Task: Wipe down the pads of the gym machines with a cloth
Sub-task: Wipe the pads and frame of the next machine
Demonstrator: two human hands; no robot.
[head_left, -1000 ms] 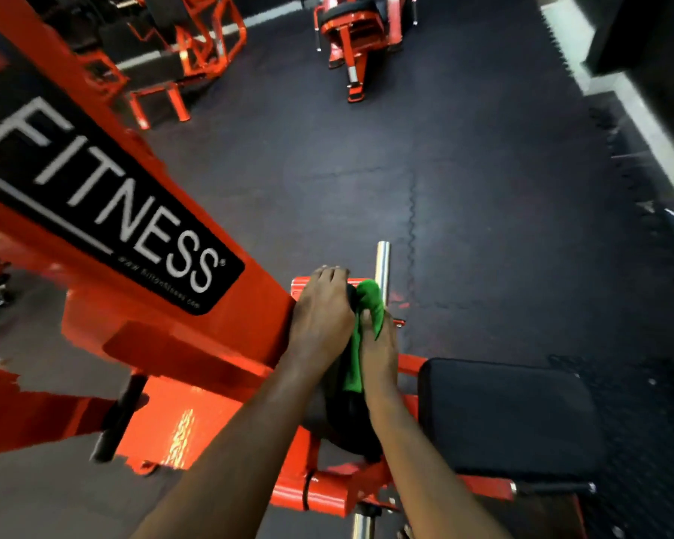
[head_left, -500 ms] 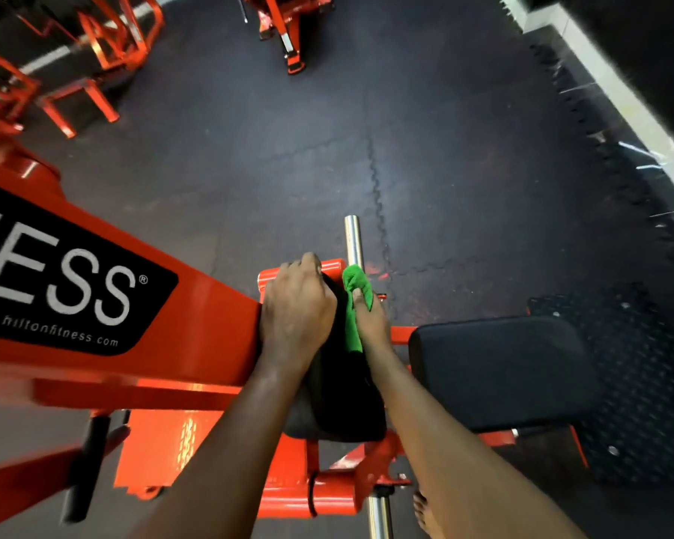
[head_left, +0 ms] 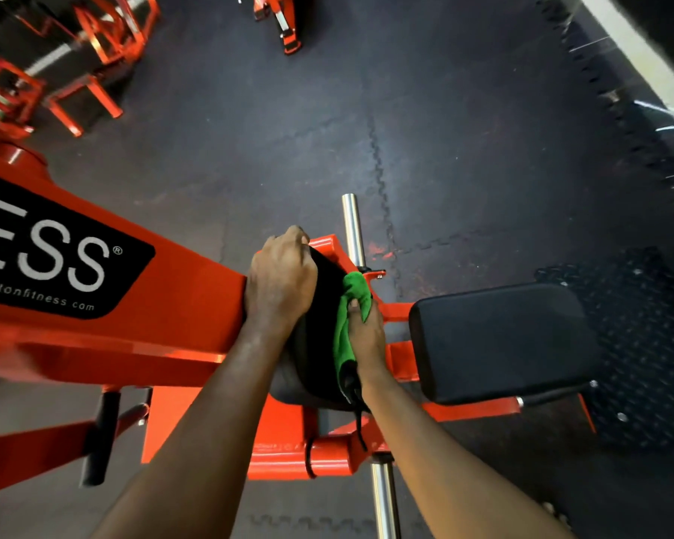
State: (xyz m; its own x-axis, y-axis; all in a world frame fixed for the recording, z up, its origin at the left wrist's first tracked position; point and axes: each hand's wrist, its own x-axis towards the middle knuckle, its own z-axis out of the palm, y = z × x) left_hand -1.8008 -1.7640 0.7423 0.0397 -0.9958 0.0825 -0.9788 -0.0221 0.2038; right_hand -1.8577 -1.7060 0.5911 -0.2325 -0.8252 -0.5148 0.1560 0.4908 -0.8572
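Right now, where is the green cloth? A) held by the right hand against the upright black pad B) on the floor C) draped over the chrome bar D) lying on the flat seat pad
A: the right hand holds the green cloth against the upright black pad, which the left hand grips.

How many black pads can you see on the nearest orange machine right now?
2. An upright pad between the hands: left hand grips its top, right hand holds the green cloth against its side. A flat seat pad lies to its right. More may be hidden.
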